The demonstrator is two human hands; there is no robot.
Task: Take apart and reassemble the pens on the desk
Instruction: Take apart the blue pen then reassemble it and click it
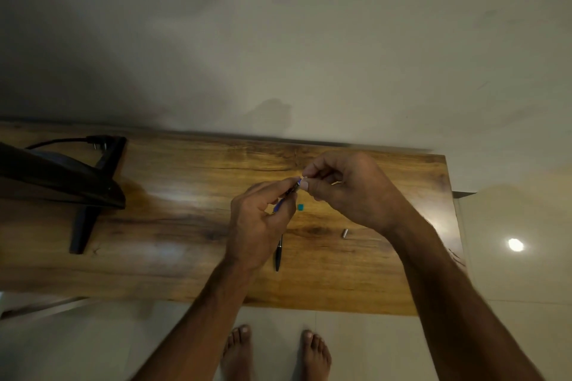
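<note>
Above the wooden desk (pixel 185 226), my left hand (pixel 260 223) grips a blue pen barrel (pixel 286 197) that points up and to the right. My right hand (pixel 346 189) pinches a small pale part at the barrel's upper end; what that part is I cannot tell. Both hands meet at about the desk's middle. A black pen (pixel 279 254) lies on the desk below my left hand, partly hidden by it. A small teal piece (pixel 300 207) rests on the desk between my hands. A short silver sleeve (pixel 344 232) lies under my right wrist.
A dark monitor (pixel 62 182) on a black stand (pixel 82 232) occupies the desk's left end, with a cable (pixel 55 142) behind it. A pale wall rises behind the desk. The desk's right edge (pixel 455 226) borders a tiled floor, where my bare feet (pixel 275 353) show.
</note>
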